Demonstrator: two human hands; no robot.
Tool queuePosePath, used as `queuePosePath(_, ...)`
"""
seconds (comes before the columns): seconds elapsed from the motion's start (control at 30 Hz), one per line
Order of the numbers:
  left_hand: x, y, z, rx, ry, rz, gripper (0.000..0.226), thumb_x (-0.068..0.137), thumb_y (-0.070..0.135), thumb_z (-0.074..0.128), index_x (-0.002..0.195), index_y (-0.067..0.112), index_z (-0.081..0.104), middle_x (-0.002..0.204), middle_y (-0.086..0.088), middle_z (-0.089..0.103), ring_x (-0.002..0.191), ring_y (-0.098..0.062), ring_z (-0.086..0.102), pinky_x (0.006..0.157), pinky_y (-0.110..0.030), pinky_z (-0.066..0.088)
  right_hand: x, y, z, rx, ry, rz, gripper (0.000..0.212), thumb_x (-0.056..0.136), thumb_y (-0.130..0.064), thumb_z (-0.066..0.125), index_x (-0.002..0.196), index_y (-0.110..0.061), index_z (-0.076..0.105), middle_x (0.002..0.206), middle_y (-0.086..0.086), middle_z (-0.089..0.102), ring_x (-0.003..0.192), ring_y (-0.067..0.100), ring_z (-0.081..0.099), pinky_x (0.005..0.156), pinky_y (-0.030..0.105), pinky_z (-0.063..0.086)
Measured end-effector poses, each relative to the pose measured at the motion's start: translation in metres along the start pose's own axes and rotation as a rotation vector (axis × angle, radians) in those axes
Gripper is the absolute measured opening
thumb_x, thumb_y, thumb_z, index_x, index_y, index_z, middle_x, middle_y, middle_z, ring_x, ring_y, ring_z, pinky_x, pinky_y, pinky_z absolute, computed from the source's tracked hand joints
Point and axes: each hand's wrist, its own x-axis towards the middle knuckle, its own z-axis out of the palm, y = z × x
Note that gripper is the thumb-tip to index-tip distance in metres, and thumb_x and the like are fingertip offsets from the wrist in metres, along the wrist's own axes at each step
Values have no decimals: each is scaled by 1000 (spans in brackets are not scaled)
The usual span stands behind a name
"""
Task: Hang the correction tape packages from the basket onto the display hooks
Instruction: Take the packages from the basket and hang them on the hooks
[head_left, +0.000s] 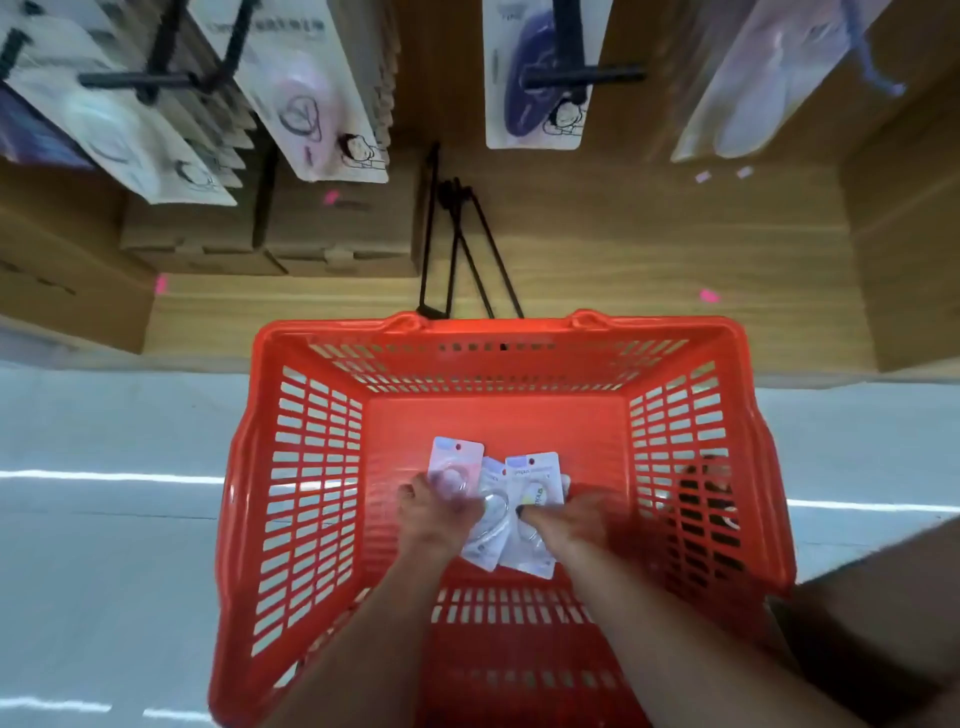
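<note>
Reaching into the basket (291, 467), my left hand (441, 514) and right hand (566, 519) each grip correction tape packages (535, 493), gathering them for hanging.

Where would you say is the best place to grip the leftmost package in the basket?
Probably its top edge, pinched from the far side: the leftmost package lies flat, that end is free, and the left hand covers the near end. The hang hole is there too.

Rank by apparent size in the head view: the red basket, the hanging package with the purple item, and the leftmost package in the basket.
1. red basket, by far the largest.
2. hanging purple package.
3. leftmost package in the basket, partly under the left hand.

Ranks two and three are unsure: the hanging one is nearer the camera.
</note>
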Motion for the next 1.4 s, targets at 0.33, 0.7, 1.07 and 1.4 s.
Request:
queuePosePath(0.33,5,5,22,-93,118,-124,107,75,35,86,154,3,21,154,-23,34,144,-39,38,116,-42,35,19,23,-26,403,-151,30,32,86,-13,82,116,-8,73,114,16,75,101,33,73,89,45,61)
queuePosePath(0.7,-2,-5,30,-14,-35,-106,83,71,50,83,138,15,50,135,-9,61,131,-31,53,107,-38,48,29,29,-34,399,-155,-107,31,89,-15,80,116,-9,68,112,10,72,106,29,68,95,41,55)
queuePosePath(1.07,-11,-11,37,-205,-67,20,80,66,33,92,136,14,57,126,-10,63,116,-26,61,99,-35,53,19,34,-20,304,-198,-107,38,86,-20,80,117,-18,58,105,0,68,90,16,67,69,31,50)
queuePosePath(1.4,-14,-2,2,-467,-167,10,72,68,26,98,122,16,51,105,5,67,92,-13,66,70,-26,53,3,21,-32,504,-238,-112,35,85,-16,82,116,-17,66,103,7,78,95,28,75,87,47,61)
